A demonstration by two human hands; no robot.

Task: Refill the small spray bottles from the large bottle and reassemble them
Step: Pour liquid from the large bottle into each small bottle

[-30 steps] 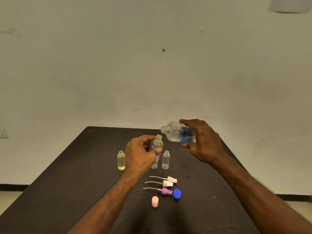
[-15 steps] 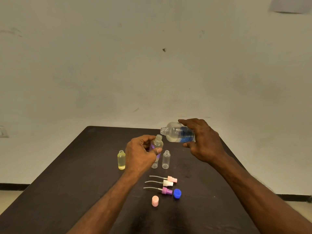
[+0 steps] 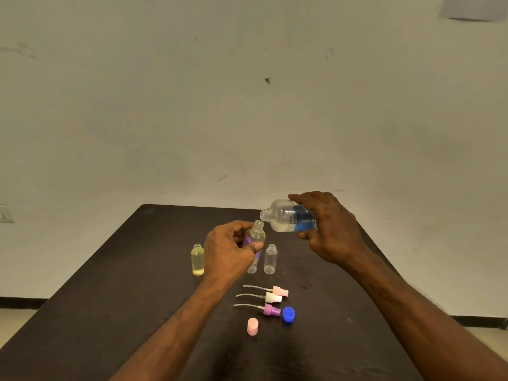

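Two hands busy | right hand (image 3: pixel 334 229) gripped big bottle (image 3: pixel 288 215), tipped slightly lower than before | left hand (image 3: pixel 229 250) clasped small bottle (image 3: pixel 256 237) | pour seemed imminent

Clear glossy plastic large bottle (image 3: pixel 288 215) and small spray bottles (image 3: pixel 270 259), one yellow-tinted (image 3: pixel 197 259) at 9 o'clock of them; smooth opaque plastic pump heads (image 3: pixel 275 297), caps (image 3: pixel 288 314); matt dark table (image 3: pixel 110 284); matt scuffed wall (image 3: pixel 247 105).

Dark table (image 3: pixel 115 298) bears small bottles (image 3: pixel 270 259), spray heads (image 3: pixel 275 298), seemingly two caps (image 3: pixel 288 314).
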